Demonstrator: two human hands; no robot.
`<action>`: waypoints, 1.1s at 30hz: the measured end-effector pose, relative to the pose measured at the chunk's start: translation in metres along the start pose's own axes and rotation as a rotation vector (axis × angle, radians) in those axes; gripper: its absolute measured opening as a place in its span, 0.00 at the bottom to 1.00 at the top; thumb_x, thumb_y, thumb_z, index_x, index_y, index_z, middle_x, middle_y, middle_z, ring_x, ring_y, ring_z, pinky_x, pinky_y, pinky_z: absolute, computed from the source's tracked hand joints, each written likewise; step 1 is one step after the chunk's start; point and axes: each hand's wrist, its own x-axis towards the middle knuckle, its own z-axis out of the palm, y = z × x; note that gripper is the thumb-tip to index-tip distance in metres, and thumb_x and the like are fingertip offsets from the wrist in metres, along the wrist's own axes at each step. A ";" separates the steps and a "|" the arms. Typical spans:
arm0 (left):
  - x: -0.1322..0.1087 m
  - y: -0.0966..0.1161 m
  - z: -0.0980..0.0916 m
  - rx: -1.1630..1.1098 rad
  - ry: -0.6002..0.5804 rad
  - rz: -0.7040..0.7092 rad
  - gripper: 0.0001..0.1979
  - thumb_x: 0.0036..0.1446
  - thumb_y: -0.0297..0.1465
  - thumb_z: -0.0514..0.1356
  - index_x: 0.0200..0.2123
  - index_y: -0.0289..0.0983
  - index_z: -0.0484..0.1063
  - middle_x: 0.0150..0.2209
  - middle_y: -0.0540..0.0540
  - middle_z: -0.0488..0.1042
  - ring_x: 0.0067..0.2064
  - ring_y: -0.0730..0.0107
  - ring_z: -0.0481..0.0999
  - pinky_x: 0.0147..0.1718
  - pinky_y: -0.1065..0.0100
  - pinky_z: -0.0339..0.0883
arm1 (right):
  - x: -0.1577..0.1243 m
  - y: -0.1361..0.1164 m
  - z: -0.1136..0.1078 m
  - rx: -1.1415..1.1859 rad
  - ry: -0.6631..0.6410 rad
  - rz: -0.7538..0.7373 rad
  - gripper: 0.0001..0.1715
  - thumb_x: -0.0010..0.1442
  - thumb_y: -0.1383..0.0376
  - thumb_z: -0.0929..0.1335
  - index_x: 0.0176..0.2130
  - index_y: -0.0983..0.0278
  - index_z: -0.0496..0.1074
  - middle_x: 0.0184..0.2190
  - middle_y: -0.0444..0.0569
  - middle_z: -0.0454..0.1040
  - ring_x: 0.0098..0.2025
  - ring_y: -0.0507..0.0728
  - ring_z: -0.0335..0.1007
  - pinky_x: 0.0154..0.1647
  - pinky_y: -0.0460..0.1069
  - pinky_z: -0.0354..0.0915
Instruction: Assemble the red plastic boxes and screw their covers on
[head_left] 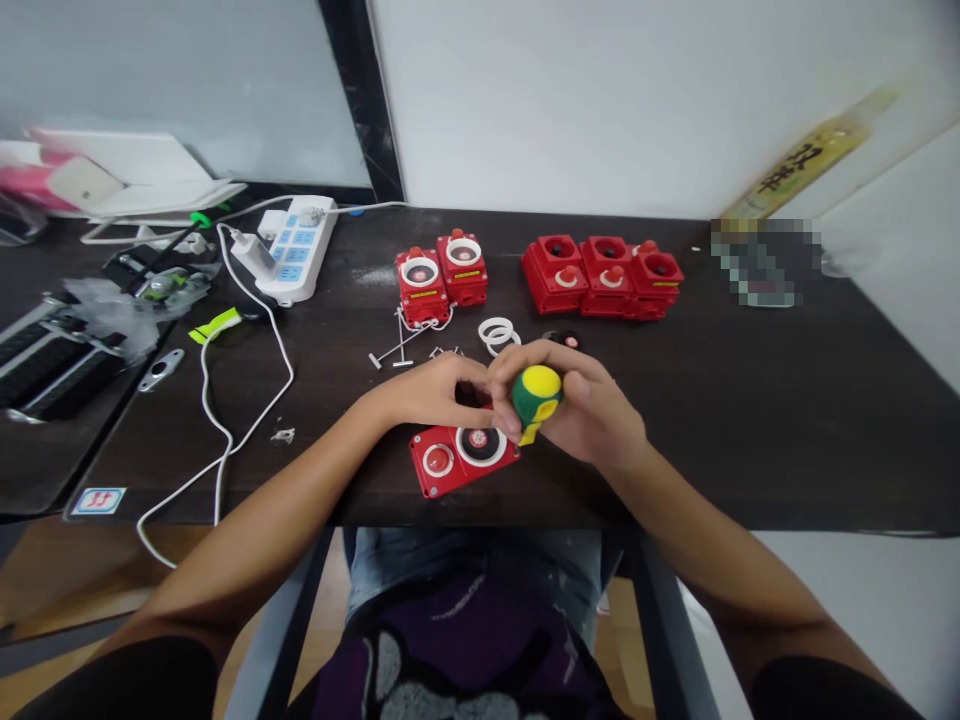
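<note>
My right hand point(589, 405) is wrapped round a screwdriver point(540, 385) with a yellow and green handle, butt end up toward me. Its shaft and tip are not visible. Below lies a red alarm panel point(427, 468) with a round red button and a black, white-ringed disc, close to the table's front edge. My left hand point(439, 390) is closed at the panel's upper edge, thumb against it and fingers bent beside my right fingers. What its fingertips touch underneath is partly hidden.
Two red alarm boxes point(424, 285) with white rings stand behind my left hand, and three more red boxes point(600, 280) behind my right. White rings point(496, 333), small screws and T-shaped metal pieces point(390, 350) lie between. A power strip point(304, 250) and white cable point(289, 365) are left.
</note>
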 end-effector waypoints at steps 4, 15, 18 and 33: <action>0.000 0.001 0.000 0.002 0.018 -0.002 0.08 0.56 0.33 0.72 0.34 0.35 0.80 0.26 0.51 0.77 0.28 0.74 0.74 0.27 0.74 0.64 | -0.001 0.006 -0.003 0.003 0.028 -0.007 0.29 0.52 0.58 0.83 0.47 0.59 0.71 0.41 0.45 0.75 0.33 0.51 0.74 0.32 0.47 0.71; -0.001 0.002 -0.001 0.026 -0.002 -0.008 0.05 0.56 0.31 0.70 0.33 0.34 0.80 0.28 0.50 0.80 0.30 0.73 0.75 0.29 0.74 0.66 | 0.001 0.000 -0.002 -0.058 -0.021 0.014 0.18 0.67 0.52 0.72 0.44 0.65 0.78 0.39 0.51 0.75 0.33 0.53 0.75 0.32 0.50 0.74; 0.000 0.006 -0.001 -0.008 -0.023 -0.003 0.05 0.58 0.31 0.69 0.34 0.35 0.81 0.31 0.49 0.82 0.33 0.71 0.78 0.34 0.72 0.70 | 0.001 0.003 -0.004 -0.062 0.032 0.046 0.21 0.70 0.51 0.68 0.51 0.64 0.75 0.35 0.49 0.75 0.32 0.53 0.74 0.31 0.48 0.73; 0.000 0.002 0.001 -0.038 0.012 0.042 0.05 0.57 0.31 0.71 0.31 0.36 0.80 0.30 0.47 0.82 0.33 0.71 0.79 0.36 0.71 0.71 | 0.003 -0.002 -0.002 -0.060 0.032 0.058 0.23 0.70 0.47 0.67 0.44 0.65 0.73 0.32 0.49 0.77 0.31 0.54 0.74 0.33 0.49 0.72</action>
